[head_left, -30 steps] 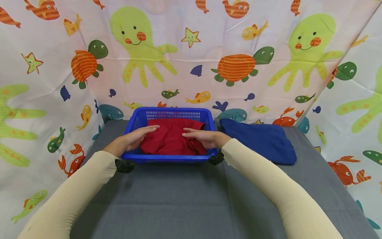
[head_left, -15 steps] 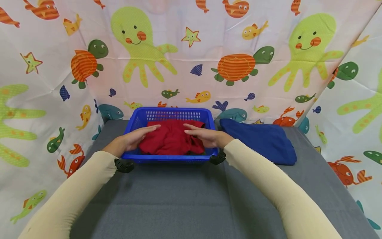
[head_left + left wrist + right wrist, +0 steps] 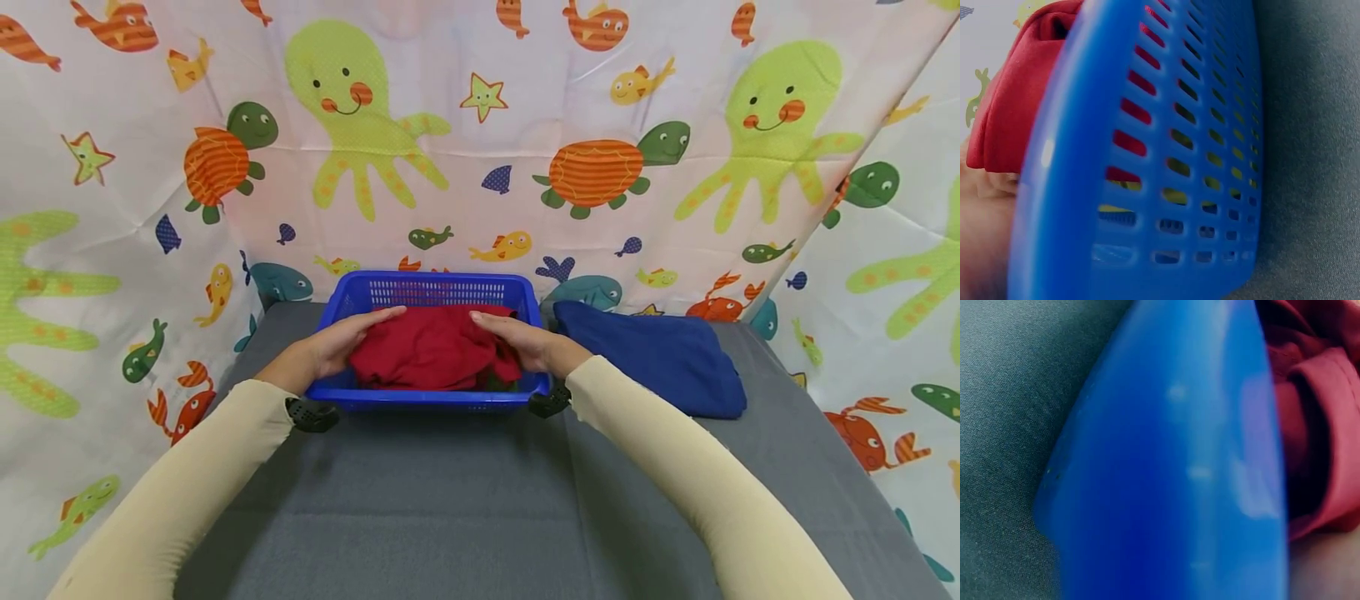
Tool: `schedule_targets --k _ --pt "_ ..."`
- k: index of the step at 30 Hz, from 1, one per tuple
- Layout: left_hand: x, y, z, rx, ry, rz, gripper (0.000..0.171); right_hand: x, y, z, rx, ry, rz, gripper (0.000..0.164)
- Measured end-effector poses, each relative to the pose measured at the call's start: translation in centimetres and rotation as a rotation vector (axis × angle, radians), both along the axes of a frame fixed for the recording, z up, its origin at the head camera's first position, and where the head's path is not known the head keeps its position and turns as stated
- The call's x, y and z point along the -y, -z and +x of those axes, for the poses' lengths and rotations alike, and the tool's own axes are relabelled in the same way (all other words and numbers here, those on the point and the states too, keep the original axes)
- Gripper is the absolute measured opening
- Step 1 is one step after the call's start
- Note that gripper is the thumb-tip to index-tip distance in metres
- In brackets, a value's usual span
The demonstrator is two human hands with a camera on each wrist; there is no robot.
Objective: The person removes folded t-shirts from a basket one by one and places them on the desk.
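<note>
A bunched red cloth, perhaps a garment, lies in a blue plastic basket with slotted walls. My left hand grips the cloth's left side inside the basket. On the opposite side, my right hand grips it too, one digit lying over the top. The other fingers are largely hidden by cloth and basket. In the left wrist view, a smooth fold of red cloth rises above the rim, with part of the hand under it. The right wrist view has a loose red fold beside the blurred basket rim.
A folded navy cloth lies right of the basket on the grey-covered table. Curtains printed with sea animals stand behind and at both sides. Something green shows under the red cloth in the basket.
Both hands have closed in on the red cloth, which is more bunched between them. Its front right part has shifted, exposing something green beneath. The basket and navy cloth keep their places.
</note>
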State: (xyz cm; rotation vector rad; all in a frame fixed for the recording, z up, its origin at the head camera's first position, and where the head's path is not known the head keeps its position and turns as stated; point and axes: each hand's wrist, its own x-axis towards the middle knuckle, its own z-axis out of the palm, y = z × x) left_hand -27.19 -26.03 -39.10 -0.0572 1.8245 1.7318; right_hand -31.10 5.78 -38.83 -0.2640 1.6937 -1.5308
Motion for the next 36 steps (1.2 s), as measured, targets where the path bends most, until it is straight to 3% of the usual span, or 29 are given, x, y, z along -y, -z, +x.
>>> schedule_targets --k 5,12,19,26,36 --pt "0.0 -0.4 0.1 -0.042 -0.032 -0.001 0.059 -0.3 -0.3 0.1 -0.047 0.027 0.027 0.067" --pt "-0.1 -0.4 0.6 -0.119 -0.007 -0.031 0.075 -0.7 -0.3 0.2 -0.099 0.054 0.081 0.076" --pt "-0.1 -0.9 0.9 -0.131 0.000 0.000 0.079 -1.0 -0.8 0.1 -0.101 0.087 0.075 0.081" --pt "0.1 -2.3 1.0 -0.133 -0.014 0.030 0.077 -1.4 -2.4 0.2 -0.123 0.083 0.040 0.081" --pt "-0.6 -5.2 0.9 -0.206 -0.022 0.075 0.074 -2.6 -5.8 0.4 -0.187 0.071 -0.004 0.076"
